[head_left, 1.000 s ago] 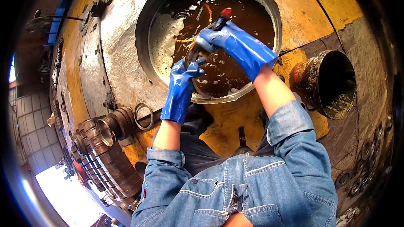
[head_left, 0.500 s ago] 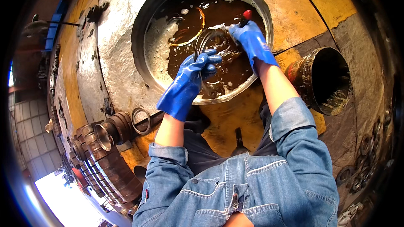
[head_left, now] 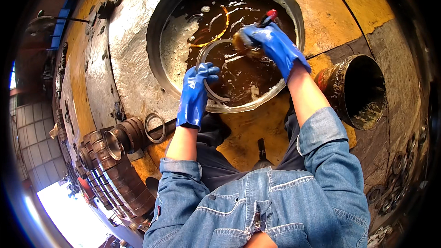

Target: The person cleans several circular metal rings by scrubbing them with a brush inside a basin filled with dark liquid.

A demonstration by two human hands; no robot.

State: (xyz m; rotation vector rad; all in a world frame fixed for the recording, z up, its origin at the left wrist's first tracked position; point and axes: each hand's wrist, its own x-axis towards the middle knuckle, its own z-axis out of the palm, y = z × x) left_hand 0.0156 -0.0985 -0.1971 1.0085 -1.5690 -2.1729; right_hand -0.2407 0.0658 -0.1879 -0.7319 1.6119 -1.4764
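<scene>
We see the fingers of the left hand (head_left: 195, 91) pinching the metal ring (head_left: 208, 48) at its nine o'clock, within the basin (head_left: 155, 46); the right hand (head_left: 278, 46) grips the brush (head_left: 243, 44) (it is blurred) at one o'clock.

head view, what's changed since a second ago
The blue-gloved right hand and its red-tipped, brown-bristled brush have moved right; the thin grey metal ring in the blue-gloved left hand has turned to show its opening more fully. Both grips hold; the round dark tub stayed put.
</scene>
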